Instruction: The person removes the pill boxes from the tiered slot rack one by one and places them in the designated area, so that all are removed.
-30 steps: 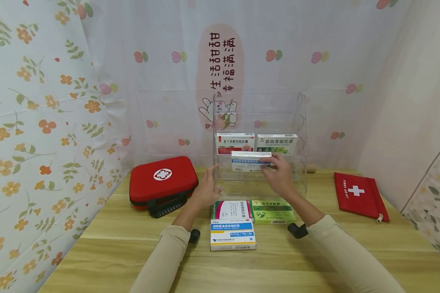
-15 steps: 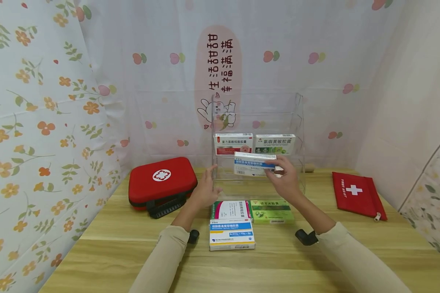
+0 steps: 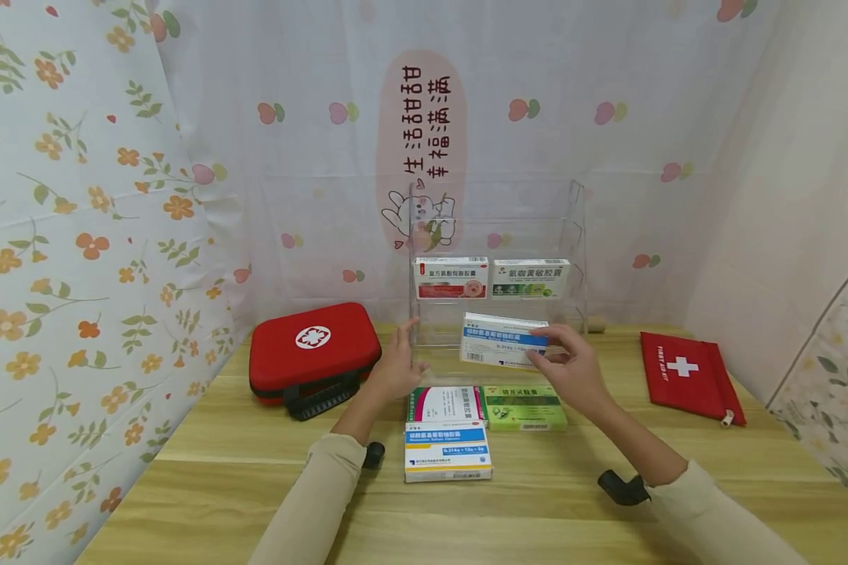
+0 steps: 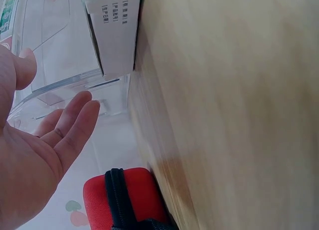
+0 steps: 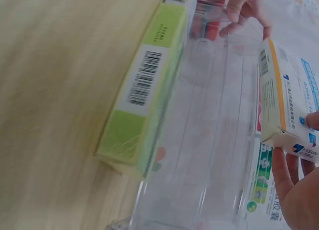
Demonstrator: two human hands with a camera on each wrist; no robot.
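blue-white box [image 3: 498, 343] apparently being shelved, centre frame
it's pinched by the right hand [image 3: 575, 370] before the clear rack [image 3: 530, 235]; nothing is grasped by the left hand [image 3: 394, 370] beside its left edge; next, squaring up to the lower tier [image 3: 440, 322] is probably needed

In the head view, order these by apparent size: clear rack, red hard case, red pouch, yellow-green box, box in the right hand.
1. Clear rack
2. Red hard case
3. Red pouch
Not ranked: yellow-green box and held box look too alike.
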